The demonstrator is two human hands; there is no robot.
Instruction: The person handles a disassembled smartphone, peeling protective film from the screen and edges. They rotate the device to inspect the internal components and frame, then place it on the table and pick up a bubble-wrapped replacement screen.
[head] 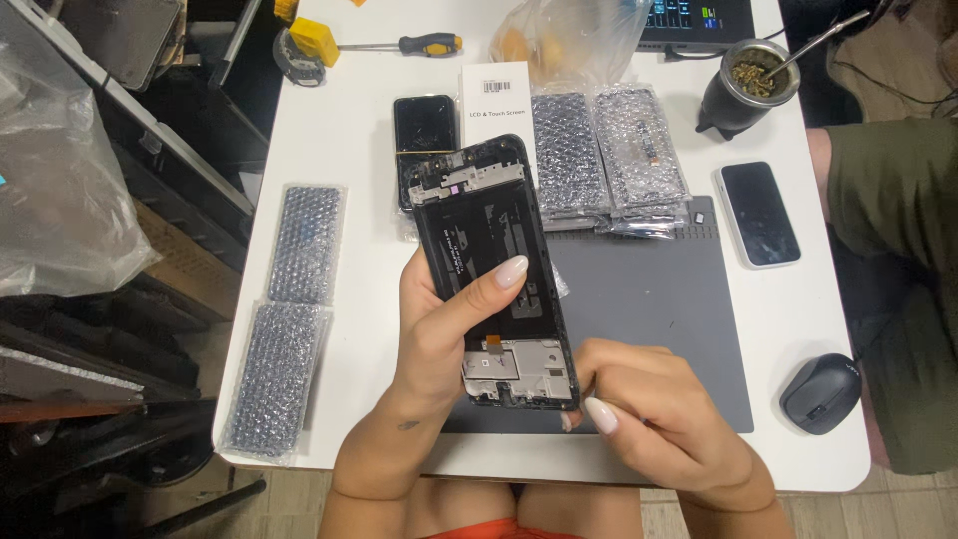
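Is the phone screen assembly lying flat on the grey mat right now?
No, the phone screen assembly is lifted above the grey mat, held in the left hand while the right hand touches its lower end.

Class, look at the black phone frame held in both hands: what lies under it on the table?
Under the phone frame a grey mat shows, and the white table beyond. The mat's left part is hidden by the frame and the left hand.
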